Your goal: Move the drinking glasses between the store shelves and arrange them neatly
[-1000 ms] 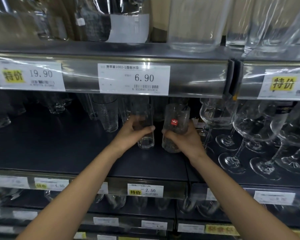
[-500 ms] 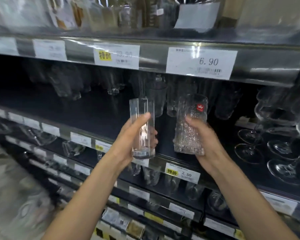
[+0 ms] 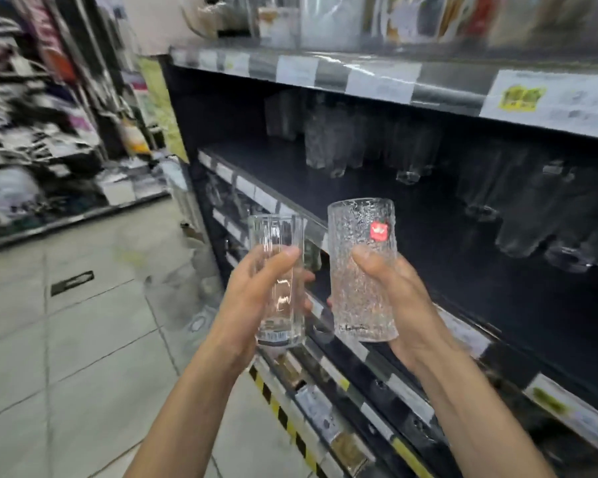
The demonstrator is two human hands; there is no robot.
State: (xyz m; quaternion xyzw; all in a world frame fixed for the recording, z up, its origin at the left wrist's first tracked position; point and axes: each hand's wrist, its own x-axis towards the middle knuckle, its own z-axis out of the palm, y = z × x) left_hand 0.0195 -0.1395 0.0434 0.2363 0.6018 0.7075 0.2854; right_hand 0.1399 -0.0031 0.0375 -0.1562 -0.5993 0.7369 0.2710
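Head: left hand (image 3: 252, 298) holds empty ribbed glass (image 3: 277, 234), right hand (image 3: 406, 300) textured glass (image 3: 354, 229).

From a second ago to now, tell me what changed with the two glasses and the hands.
Both glasses came off the dark shelf. The left hand drew the ribbed glass, and the right hand drew the textured glass, back out in front of the shelf's edge. The view swung left toward the aisle. Unchanged: each hand grips the same glass, and the two glasses are upright and side by side.
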